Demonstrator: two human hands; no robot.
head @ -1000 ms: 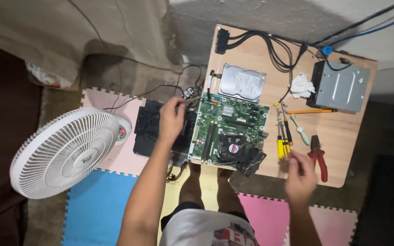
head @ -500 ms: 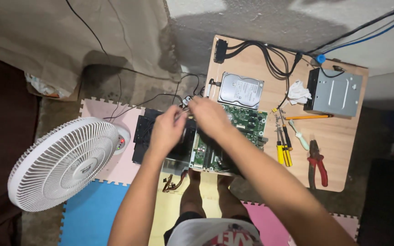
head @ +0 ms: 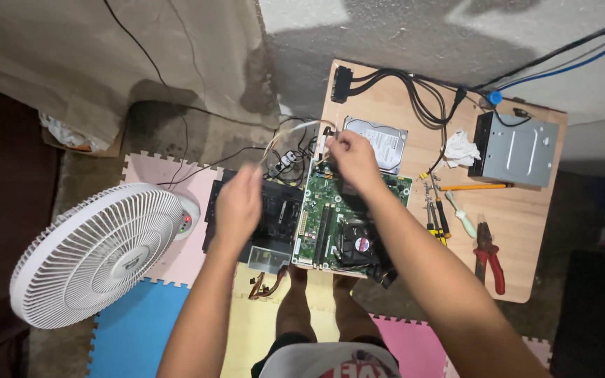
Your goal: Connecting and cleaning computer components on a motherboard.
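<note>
A green motherboard (head: 327,213) with a black cooler fan (head: 356,242) lies at the left edge of a small wooden table (head: 526,238). My right hand (head: 351,157) is over the board's far edge, its fingers pinched on a thin pale cable (head: 295,127). The cable arcs left toward my left hand (head: 241,201). That hand is blurred, fingers closed, and seems to hold the cable's other end above a black computer box (head: 278,210) on the floor.
On the table lie a hard drive (head: 381,140), a metal optical drive (head: 519,150), black cables (head: 414,94), a crumpled tissue (head: 460,150), screwdrivers (head: 437,217), an orange pencil (head: 477,187) and red pliers (head: 488,255). A white fan (head: 99,252) stands on foam mats at left.
My right hand came up from the table's front edge to the board's far side. Both hands met at the cable, then my left hand pulled away to the left.
</note>
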